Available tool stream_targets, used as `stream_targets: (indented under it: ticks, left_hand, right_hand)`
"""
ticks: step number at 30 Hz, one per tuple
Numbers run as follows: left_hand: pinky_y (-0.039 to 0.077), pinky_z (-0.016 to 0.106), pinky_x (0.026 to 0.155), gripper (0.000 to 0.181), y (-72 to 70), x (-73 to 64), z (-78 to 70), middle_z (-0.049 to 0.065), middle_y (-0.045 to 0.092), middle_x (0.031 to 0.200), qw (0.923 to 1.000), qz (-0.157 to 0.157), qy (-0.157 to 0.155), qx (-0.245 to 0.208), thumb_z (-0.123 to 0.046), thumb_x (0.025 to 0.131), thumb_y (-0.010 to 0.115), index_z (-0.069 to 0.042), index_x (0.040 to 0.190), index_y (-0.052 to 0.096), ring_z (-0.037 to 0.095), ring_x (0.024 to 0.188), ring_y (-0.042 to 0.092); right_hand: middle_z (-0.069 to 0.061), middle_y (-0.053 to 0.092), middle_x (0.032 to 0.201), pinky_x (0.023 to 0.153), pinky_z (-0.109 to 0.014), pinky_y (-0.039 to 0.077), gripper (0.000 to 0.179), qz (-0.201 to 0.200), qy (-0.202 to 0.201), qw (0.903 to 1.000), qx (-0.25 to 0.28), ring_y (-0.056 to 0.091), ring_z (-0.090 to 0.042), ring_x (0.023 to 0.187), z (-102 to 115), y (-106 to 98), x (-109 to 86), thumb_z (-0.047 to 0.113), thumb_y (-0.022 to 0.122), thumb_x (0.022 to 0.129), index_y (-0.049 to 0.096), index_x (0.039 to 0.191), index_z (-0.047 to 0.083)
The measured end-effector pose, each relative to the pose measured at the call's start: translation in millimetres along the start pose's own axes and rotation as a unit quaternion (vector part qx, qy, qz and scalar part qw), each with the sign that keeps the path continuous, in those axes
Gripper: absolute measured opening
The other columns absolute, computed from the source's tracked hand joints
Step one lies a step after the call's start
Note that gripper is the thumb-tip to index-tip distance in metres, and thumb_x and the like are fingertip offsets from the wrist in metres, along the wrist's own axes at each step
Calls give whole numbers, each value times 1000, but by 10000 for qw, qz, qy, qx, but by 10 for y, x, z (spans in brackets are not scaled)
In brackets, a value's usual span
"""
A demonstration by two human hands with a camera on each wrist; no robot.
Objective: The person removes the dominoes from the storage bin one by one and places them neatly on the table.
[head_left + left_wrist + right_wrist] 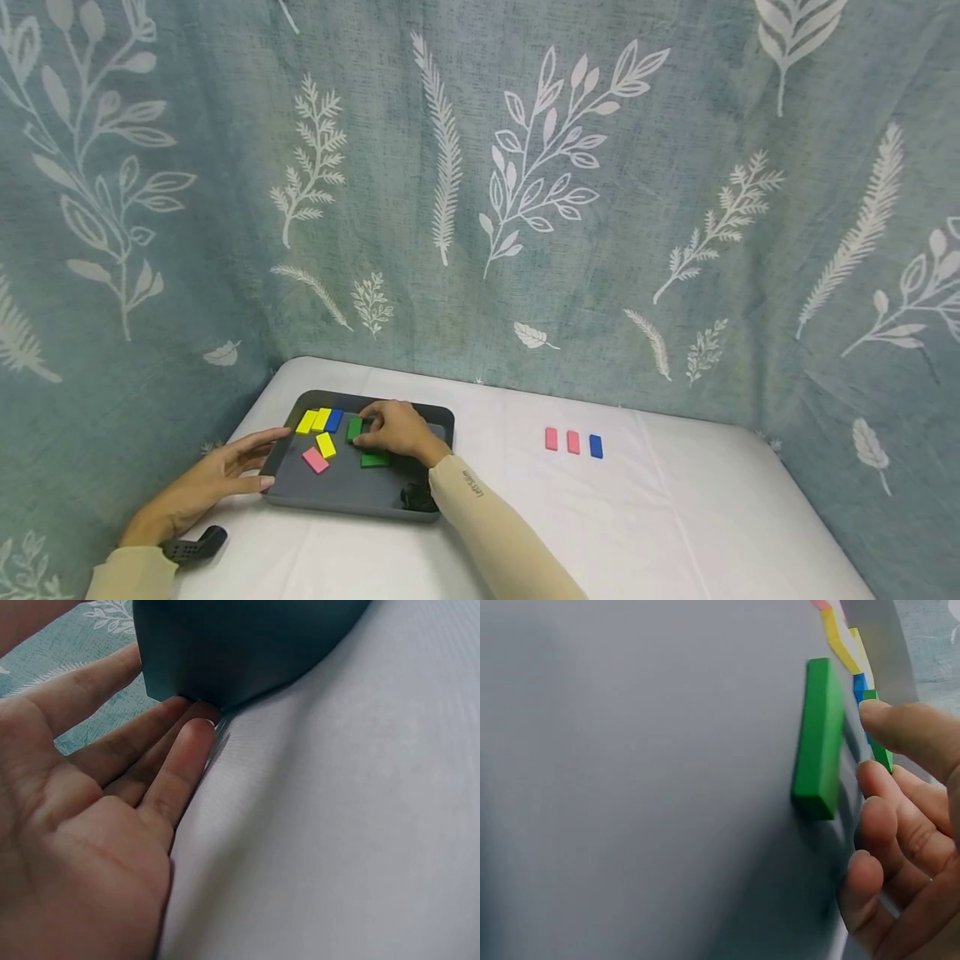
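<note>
My right hand (397, 429) reaches into a dark grey tray (337, 502), thumb and fingers pinching a green block (354, 431) by its side. A second green block (821, 742) lies flat in the tray, just below the hand. To the left of the pinched block a blue block (334, 421) and two yellow blocks (307, 422) form a row along the far wall. A third yellow block (326, 445) and a pink block (316, 460) lie askew nearer the front. My left hand (221, 475) rests its extended fingers against the tray's left side, seen close in the left wrist view.
On the white-covered table (637, 517), right of the tray, two pink blocks (551, 439) and a blue block (596, 447) stand in a spaced row. A leaf-patterned curtain (480, 317) borders the table. Black wrist devices (197, 546) sit at both wrists.
</note>
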State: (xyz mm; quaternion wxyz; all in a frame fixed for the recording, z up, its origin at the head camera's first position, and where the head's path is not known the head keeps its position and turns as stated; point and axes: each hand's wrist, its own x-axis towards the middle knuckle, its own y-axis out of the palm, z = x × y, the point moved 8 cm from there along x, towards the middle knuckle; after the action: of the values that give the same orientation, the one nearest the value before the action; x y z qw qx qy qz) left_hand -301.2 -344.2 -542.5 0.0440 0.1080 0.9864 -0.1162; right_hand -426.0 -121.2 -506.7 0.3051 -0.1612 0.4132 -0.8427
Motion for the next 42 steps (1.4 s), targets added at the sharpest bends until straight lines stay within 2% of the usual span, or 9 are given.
stream_targets:
  ticks: [9, 16, 20, 30, 42]
  left_hand:
    - [34, 69, 106, 79, -9, -5, -14, 21, 25, 165, 10000, -19, -34, -3, -20, 96, 75, -11, 161, 31, 47, 144, 29]
    - [36, 66, 106, 79, -15, -1, -24, 21, 26, 164, 10000, 6, -28, 15, -20, 96, 74, -12, 161, 31, 45, 143, 32]
    - [37, 66, 105, 79, -13, 4, -3, 20, 26, 165, 10000, 30, -59, -17, -20, 96, 74, -13, 161, 31, 44, 143, 31]
    - [42, 60, 102, 79, 13, -10, 1, 22, 24, 164, 9999, 49, -92, -31, -21, 97, 73, -11, 162, 30, 45, 141, 32]
    - [43, 53, 102, 80, 53, -5, -19, 20, 26, 164, 9999, 82, -111, -76, -20, 96, 74, -12, 162, 30, 36, 137, 39]
  right_hand:
    - [10, 67, 75, 60, -22, 47, 45, 31, -164, 9992, 355, 60, -7, 62, 21, -207, -95, 29, 80, 92, 68, 131, 11]
    - [11, 67, 78, 73, -22, 51, 46, -178, -412, 9986, 277, 62, -4, 68, 1, -451, -193, 30, 81, 91, 67, 130, 11]
    - [9, 68, 78, 76, -23, 51, 46, -210, -486, 9978, 405, 62, -5, 69, -41, -551, -281, 29, 81, 91, 66, 131, 10]
    - [7, 68, 79, 70, -25, 50, 45, -339, -433, 9972, 506, 63, -8, 67, -233, -731, -501, 26, 81, 91, 66, 131, 14]
    - [7, 69, 84, 60, -26, 47, 43, -641, -344, 9956, 583, 55, -11, 63, -463, -991, -785, 26, 82, 90, 67, 129, 15]
